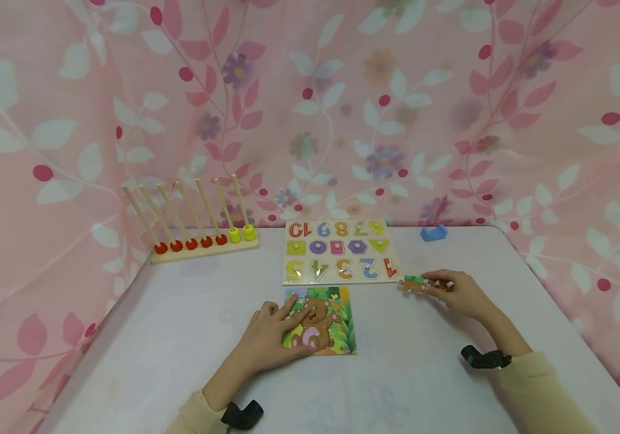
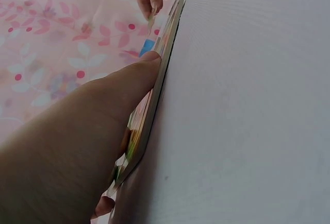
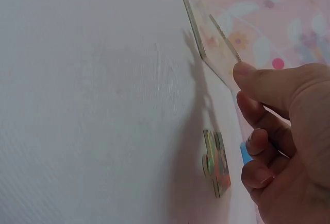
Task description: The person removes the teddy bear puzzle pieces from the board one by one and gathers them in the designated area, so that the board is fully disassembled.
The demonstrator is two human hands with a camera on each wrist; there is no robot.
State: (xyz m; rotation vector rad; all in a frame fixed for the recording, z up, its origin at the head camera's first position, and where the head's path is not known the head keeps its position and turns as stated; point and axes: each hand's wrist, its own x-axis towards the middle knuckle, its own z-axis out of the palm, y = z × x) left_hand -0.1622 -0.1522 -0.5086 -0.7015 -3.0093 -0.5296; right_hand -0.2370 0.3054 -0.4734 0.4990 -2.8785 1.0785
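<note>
A bear jigsaw puzzle (image 1: 346, 337) lies flat in its board on the table. My left hand (image 1: 271, 337) rests on its left side, fingers spread across the picture; in the left wrist view the thumb (image 2: 129, 82) lies along the board's near edge. Right of the puzzle, my right hand (image 1: 459, 294) pinches a thin jigsaw piece (image 1: 412, 284), green and brown on its face, between thumb and fingers. The right wrist view shows that piece (image 3: 225, 38) edge-on, held above the table. Below the hand, a few more jigsaw pieces (image 3: 216, 165) lie together on the tabletop.
A wooden number and shape board (image 1: 328, 278) lies just behind the bear puzzle. At the back left stands a bead counting rack (image 1: 207, 252) with upright pegs. A small blue object (image 1: 433, 233) sits at the back right. A pink floral curtain (image 1: 342, 120) hangs behind the table.
</note>
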